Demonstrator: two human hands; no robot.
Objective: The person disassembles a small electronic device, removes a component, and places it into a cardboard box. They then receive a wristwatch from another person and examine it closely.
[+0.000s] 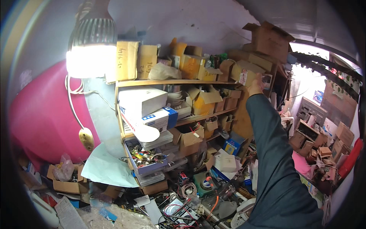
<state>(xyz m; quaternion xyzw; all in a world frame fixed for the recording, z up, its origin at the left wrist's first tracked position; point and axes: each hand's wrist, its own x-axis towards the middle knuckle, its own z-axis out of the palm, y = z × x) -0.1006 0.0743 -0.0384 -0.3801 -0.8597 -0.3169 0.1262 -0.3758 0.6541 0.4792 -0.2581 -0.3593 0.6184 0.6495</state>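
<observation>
My right arm, in a dark sleeve, reaches up and forward from the lower right. At the right end of the top shelf my right hand [256, 86] grips the near right edge of a brown cardboard box [241, 72] that carries a white and red label. The fingers are partly hidden at the box's side. More cardboard boxes, among them an orange one [191, 66], stand to the left of it along the wooden shelf [171, 82]. Behind and above my hand a large open carton [268, 42] sits on a stack of flat cardboard. My left hand is out of view.
A lit bulb [91, 57] hangs at the upper left, before a pink sheet [49, 118]. Below the shelves a tray of small parts [150, 156], a multimeter [179, 210] and loose cables crowd the bench. More cartons [345, 133] are piled at the right.
</observation>
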